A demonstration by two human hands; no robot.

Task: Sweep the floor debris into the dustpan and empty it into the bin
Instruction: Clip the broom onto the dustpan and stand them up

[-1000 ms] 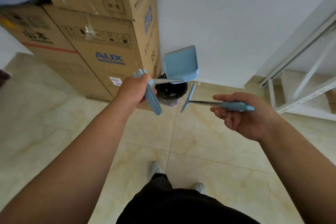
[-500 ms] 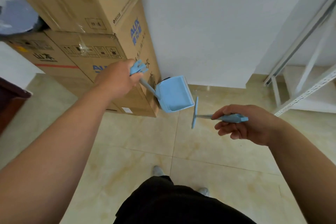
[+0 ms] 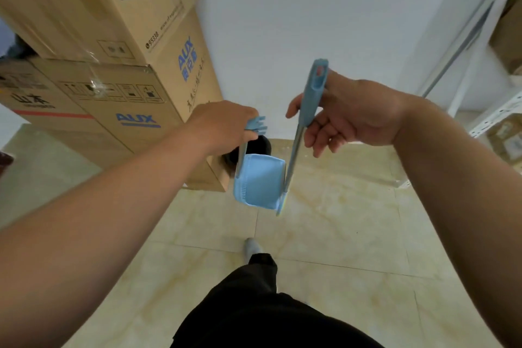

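My left hand (image 3: 223,126) grips the top of the light blue dustpan's handle, and the dustpan (image 3: 260,183) hangs below it above the floor, its tray facing me. My right hand (image 3: 347,116) holds the blue handle of the small broom (image 3: 309,99), which points steeply downward so that its flat head sits at the dustpan's right edge. A black bin (image 3: 261,147) stands on the floor behind the dustpan, mostly hidden by it and by my left hand.
Stacked cardboard boxes (image 3: 118,65) fill the left side against the white wall (image 3: 310,22). A white metal shelf rack (image 3: 480,93) stands at the right. Beige tiled floor (image 3: 339,220) lies below, with my legs and one foot (image 3: 252,247) at the bottom.
My right hand has swung the broom from level to nearly upright and brought its head against the dustpan. The dustpan now hangs lower, straight down from my left hand, and the bin shows behind it.
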